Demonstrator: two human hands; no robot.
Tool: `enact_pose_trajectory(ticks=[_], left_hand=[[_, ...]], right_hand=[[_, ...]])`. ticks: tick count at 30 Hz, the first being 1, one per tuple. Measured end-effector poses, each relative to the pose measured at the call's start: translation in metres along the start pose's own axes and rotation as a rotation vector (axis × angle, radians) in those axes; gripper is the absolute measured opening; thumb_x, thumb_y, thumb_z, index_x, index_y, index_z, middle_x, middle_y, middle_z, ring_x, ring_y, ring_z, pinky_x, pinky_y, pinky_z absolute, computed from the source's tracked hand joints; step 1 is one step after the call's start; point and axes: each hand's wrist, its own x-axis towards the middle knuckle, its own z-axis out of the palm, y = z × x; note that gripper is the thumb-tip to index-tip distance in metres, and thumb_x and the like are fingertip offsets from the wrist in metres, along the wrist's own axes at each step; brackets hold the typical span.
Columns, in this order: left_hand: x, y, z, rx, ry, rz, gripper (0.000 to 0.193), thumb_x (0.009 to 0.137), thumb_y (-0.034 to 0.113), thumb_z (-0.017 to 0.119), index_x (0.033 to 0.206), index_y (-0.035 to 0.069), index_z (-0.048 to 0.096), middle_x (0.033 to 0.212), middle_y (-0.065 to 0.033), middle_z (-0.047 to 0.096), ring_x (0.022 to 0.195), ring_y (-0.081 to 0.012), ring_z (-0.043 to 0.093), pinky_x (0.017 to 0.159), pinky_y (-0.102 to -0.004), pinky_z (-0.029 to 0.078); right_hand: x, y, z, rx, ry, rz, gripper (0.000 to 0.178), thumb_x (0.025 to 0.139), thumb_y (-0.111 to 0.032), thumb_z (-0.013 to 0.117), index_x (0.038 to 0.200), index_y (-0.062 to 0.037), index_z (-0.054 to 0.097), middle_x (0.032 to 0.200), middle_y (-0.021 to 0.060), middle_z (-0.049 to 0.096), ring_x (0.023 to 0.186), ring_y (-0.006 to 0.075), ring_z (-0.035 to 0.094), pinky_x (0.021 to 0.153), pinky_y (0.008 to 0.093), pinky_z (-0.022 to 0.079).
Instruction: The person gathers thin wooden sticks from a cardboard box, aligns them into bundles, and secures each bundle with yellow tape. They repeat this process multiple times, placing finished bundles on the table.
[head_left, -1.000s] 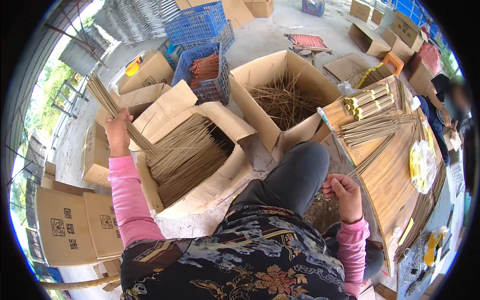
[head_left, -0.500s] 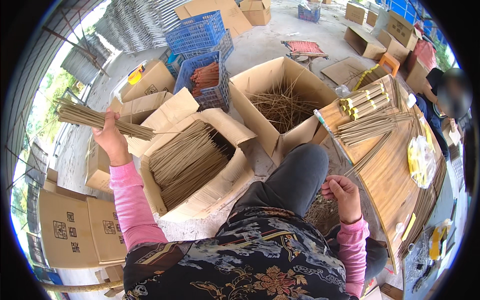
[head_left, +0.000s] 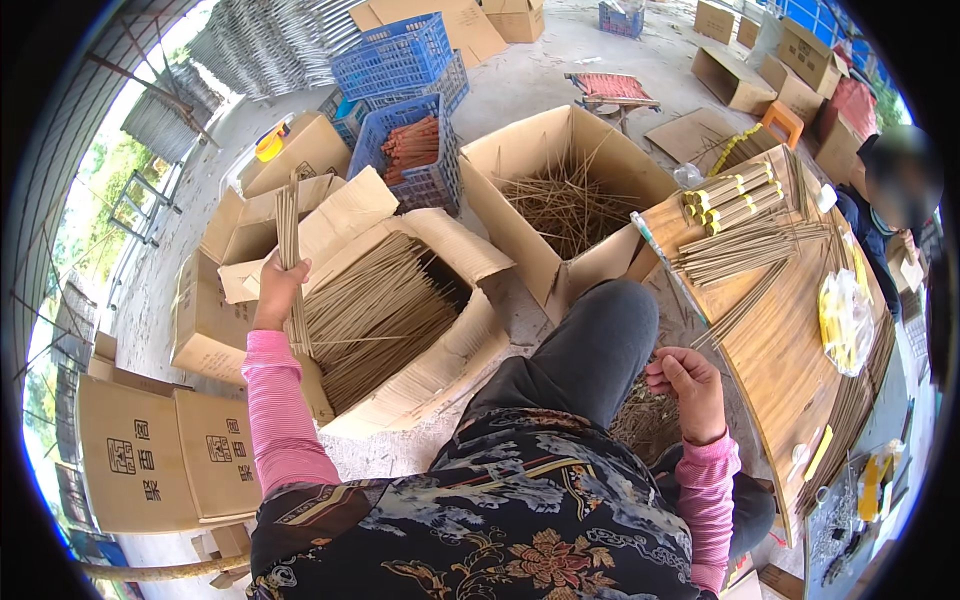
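My left hand [head_left: 279, 287] is closed round a bundle of incense sticks [head_left: 288, 225], thin and brown, held nearly upright at the left edge of an open carton [head_left: 410, 395]. Many loose sticks [head_left: 375, 295] of the same kind lie in that carton, roughly side by side. One stick juts across from the bundle over the pile. By the near edge of the wooden table [head_left: 770, 340], my right hand [head_left: 690, 388] is held with thumb and fingertips pressed together. Whatever it may pinch is too small to make out.
A second carton [head_left: 510, 220] holds tangled sticks. On the table lie yellow-banded bundles [head_left: 735, 195], loose sticks [head_left: 735, 250] and a plastic bag [head_left: 845, 320]. Blue crates [head_left: 400, 140] stand beyond the cartons. Another person [head_left: 880, 200] is at the far right.
My left hand has moved right and down toward the carton of sticks. Its bundle has swung from nearly level to nearly upright. My right hand has barely moved.
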Motion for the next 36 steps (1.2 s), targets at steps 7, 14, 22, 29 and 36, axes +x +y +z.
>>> enact_pose_trajectory(ticks=[7,14,22,29,36], left_hand=[[0.005,0.007,-0.007,-0.149,0.202,0.113,0.01,0.077,0.01,0.063,0.077,0.005,0.054,0.064,0.0002,0.053,0.059,-0.0074,0.048,0.058,-0.0216,0.039],[0.001,0.077,-0.02,-0.497,0.32,0.416,0.007,0.079,0.002,0.059,0.075,0.004,0.054,0.068,-0.003,0.055,0.063,-0.0124,0.051,0.066,-0.0269,0.044],[0.001,0.092,-0.024,-0.809,0.505,0.478,0.009,0.078,0.001,0.06,0.075,0.005,0.052,0.071,-0.0028,0.052,0.065,-0.0139,0.051,0.074,-0.0334,0.046],[-0.004,0.091,-0.033,-1.021,0.432,0.472,0.008,0.081,0.004,0.058,0.076,0.005,0.051,0.068,-0.0044,0.05,0.064,-0.015,0.048,0.08,-0.0381,0.042],[-0.017,0.105,-0.022,-1.167,0.231,0.538,0.007,0.082,0.005,0.056,0.079,0.003,0.05,0.07,-0.0053,0.048,0.068,-0.0154,0.045,0.083,-0.0364,0.039]], right_hand=[[0.0,0.004,-0.001,0.009,0.003,0.012,0.021,0.087,-0.013,0.052,0.097,0.0042,0.056,0.08,0.0088,0.062,0.067,0.0125,0.058,0.061,0.0235,0.049],[-0.002,0.002,0.001,0.02,0.002,0.014,0.02,0.087,-0.013,0.052,0.097,0.0039,0.056,0.08,0.0089,0.062,0.068,0.0127,0.058,0.061,0.0238,0.049],[-0.004,0.0,0.0,0.027,0.01,0.014,0.02,0.087,-0.012,0.052,0.097,0.0041,0.056,0.08,0.0092,0.062,0.067,0.0129,0.059,0.061,0.0238,0.049],[-0.003,0.004,0.002,0.002,-0.008,0.012,0.019,0.087,-0.013,0.051,0.097,0.0026,0.056,0.079,0.0076,0.061,0.067,0.0131,0.058,0.061,0.0241,0.049],[-0.001,-0.001,0.008,-0.001,-0.031,0.028,0.02,0.086,-0.012,0.053,0.098,0.0045,0.055,0.08,0.0085,0.062,0.068,0.0124,0.058,0.062,0.0236,0.049]])
